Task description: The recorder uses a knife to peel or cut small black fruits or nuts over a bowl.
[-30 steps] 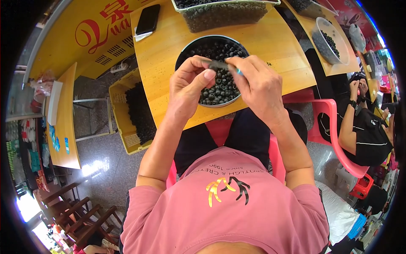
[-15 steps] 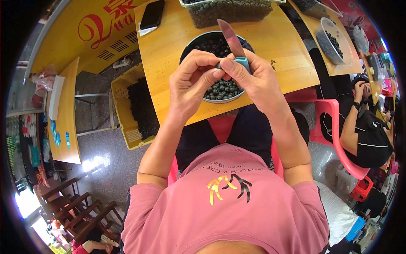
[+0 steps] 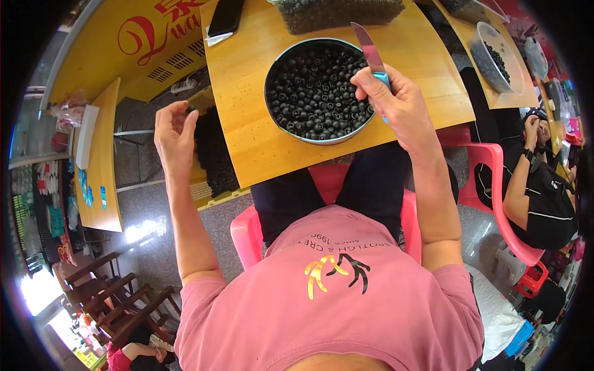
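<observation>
My right hand (image 3: 396, 102) grips a small knife (image 3: 369, 49) by its turquoise handle, blade pointing up and away, above the right rim of a round bowl (image 3: 322, 143). Many small dark round fruits (image 3: 318, 93), like blueberries or olives, fill that bowl. Off to the left, my left hand (image 3: 175, 133) hovers over a yellow crate (image 3: 213, 200) beside the table. Its thumb and fingertips come close together at a small dark spot, which I cannot make out against the crate's dark contents (image 3: 216, 157).
A clear tub (image 3: 340, 15) of dark fruit stands at the table's (image 3: 241, 117) far edge. A phone (image 3: 226, 17) lies far left. On another table at right is a clear container (image 3: 495, 68). A person in black (image 3: 538, 191) sits beyond a pink chair (image 3: 495, 179).
My hands, together over the bowl before, have parted. The left has swung left to above the crate; the right has moved slightly right with the knife, uncovering the bowl's fruit.
</observation>
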### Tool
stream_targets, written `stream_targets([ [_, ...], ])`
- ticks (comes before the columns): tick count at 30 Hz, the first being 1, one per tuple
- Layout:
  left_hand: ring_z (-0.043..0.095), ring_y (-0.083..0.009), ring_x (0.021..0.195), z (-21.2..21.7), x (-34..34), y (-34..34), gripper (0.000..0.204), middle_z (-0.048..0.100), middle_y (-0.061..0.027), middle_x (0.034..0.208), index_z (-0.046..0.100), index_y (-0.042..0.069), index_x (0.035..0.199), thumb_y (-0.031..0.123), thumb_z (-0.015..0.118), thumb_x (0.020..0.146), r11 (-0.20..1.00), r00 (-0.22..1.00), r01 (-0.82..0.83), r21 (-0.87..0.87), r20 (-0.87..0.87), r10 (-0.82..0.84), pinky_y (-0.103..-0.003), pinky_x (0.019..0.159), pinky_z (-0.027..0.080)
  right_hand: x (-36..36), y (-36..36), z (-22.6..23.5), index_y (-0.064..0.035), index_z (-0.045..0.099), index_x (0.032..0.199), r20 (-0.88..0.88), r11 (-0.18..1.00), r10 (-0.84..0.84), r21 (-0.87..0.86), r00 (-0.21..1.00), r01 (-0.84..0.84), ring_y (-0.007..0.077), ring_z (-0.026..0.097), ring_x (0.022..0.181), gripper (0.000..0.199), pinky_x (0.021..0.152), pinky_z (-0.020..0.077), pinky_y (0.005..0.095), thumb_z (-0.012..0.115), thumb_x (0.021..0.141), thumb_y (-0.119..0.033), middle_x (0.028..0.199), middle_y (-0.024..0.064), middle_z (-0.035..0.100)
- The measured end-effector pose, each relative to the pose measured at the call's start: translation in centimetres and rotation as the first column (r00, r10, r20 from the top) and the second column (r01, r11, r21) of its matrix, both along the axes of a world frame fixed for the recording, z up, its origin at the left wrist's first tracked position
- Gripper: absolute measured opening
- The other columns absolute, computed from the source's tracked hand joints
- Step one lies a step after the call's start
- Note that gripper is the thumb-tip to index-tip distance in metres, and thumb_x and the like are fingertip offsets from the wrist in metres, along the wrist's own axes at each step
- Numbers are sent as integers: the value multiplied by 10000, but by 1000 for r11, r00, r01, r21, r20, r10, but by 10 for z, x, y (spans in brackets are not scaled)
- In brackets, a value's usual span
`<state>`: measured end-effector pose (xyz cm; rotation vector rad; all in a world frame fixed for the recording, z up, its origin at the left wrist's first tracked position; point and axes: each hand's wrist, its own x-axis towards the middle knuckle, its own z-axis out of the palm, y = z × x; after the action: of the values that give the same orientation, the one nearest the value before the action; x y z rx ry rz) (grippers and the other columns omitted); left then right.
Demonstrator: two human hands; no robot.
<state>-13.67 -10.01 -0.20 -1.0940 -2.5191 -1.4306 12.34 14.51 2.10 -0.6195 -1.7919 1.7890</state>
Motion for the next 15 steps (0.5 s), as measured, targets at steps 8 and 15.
stream_targets([
  [8,571,-222,779,44,43,54,154,590,-95,858,653,27,981,45,672,830,907,896,387,-165,-165,-412,-302,719,488,5,-2,-4,-23,658,993,85,996,-14,94,996,6,28,485,650,255,588,374,184,617,948,-271,781,-12,611],
  [15,587,-269,836,31,60,115,86,623,-82,840,612,61,769,111,682,767,454,454,429,-781,-248,-856,-381,783,421,8,-8,4,23,644,1034,83,992,11,122,996,-21,66,577,780,272,738,454,211,617,949,-234,812,8,629],
])
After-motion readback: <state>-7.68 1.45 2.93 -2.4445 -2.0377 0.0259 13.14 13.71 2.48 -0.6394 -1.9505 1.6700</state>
